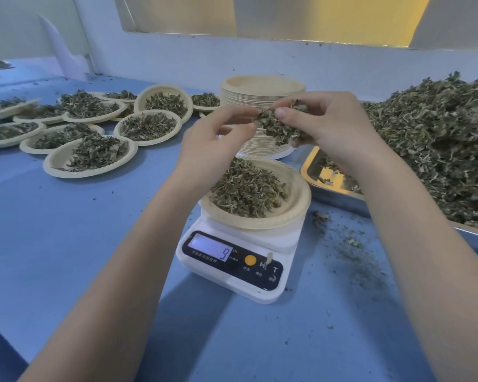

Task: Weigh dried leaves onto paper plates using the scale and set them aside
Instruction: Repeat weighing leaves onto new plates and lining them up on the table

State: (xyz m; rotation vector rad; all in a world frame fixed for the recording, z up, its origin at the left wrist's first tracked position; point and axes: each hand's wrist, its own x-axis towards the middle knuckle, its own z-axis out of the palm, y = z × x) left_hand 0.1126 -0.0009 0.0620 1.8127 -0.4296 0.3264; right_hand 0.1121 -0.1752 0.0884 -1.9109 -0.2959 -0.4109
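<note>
1. Dried leaves fill a paper plate on the scale mid-tabletop; its display shows 9.
2. Right hand grips a clump of leaves above the plate.
3. Left hand pinches at that clump.
4. Filled plates crowd the tabletop's far left.

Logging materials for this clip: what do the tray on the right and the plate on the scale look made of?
Tray: likely stainless steel, shiny, its rim reflecting light. Plate on the scale: seems pressed paper or pulp, matte cream, with a crimped rim.
</note>
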